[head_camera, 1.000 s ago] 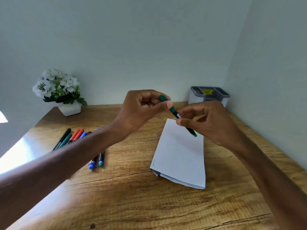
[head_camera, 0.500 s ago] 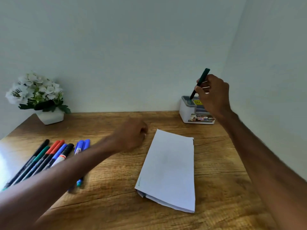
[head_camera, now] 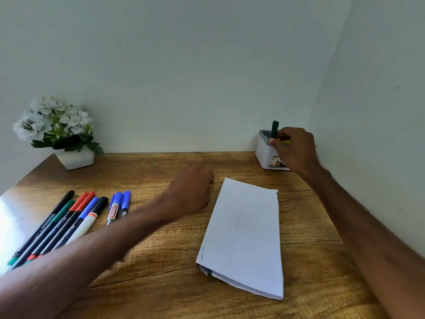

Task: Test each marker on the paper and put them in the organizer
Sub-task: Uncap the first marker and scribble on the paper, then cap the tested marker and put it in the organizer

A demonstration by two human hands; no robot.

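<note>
A green marker (head_camera: 274,128) stands upright in the white organizer (head_camera: 262,154) at the table's far right corner. My right hand (head_camera: 295,150) pinches its lower part over the organizer's rim. My left hand (head_camera: 190,192) rests on the table with fingers loosely curled and holds nothing. It lies just left of the folded white paper (head_camera: 243,236). Several markers (head_camera: 69,222) in black, green, red and blue lie in a row at the left. Two blue-capped markers (head_camera: 118,207) lie beside them, partly hidden by my left forearm.
A white pot of white flowers (head_camera: 59,132) stands at the back left corner. The wooden table (head_camera: 161,284) meets walls at the back and on the right. Bright sunlight falls on its left edge.
My hands parted after closing the green marker. My right hand carried it to the organizer and lowered it in. My left hand dropped to the table beside the paper.
</note>
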